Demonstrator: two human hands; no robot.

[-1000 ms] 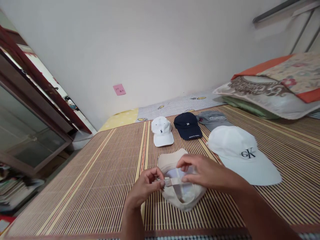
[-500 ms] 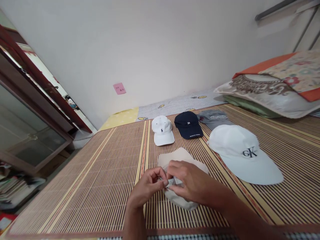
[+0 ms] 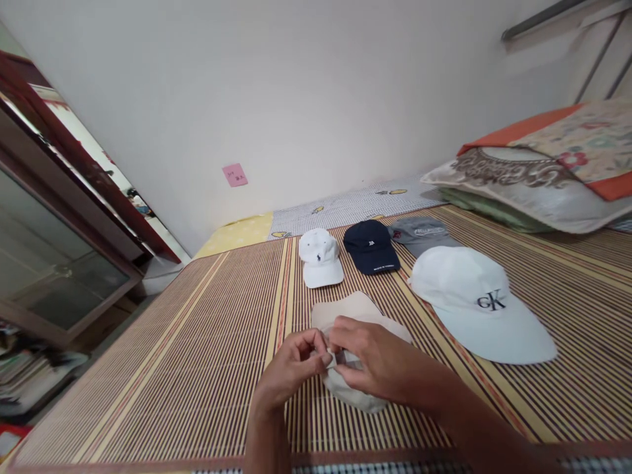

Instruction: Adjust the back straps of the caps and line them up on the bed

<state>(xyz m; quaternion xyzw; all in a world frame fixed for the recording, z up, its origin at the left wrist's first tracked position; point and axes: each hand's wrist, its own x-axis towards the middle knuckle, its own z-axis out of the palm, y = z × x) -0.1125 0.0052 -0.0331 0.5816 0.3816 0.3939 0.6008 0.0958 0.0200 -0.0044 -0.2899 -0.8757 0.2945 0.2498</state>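
Note:
A beige cap point(image 3: 356, 392) lies on the striped mat, its brim pointing away from me and its back strap near my fingers. My left hand point(image 3: 299, 365) pinches the strap area at the cap's left side. From the right, my right hand point(image 3: 368, 355) reaches over the cap, thumb and fingers closed on the strap area too. The fingertips of both hands nearly meet. Fingers cover part of the strap. Beyond are a small white cap point(image 3: 320, 258), a navy cap point(image 3: 371, 246) and a grey cap point(image 3: 423, 233). A larger white cap point(image 3: 478, 303) lies to the right.
The striped mat point(image 3: 207, 342) covers the bed. Pillows point(image 3: 533, 178) are stacked at the back right. A pink note point(image 3: 234, 175) is on the wall. To the left stand a glass-fronted cabinet point(image 3: 59, 263) and a pile of books point(image 3: 24, 368).
The fingers have shifted slightly at the strap, and the grey piece between them shows differently. The view has moved a little; the caps stay in place.

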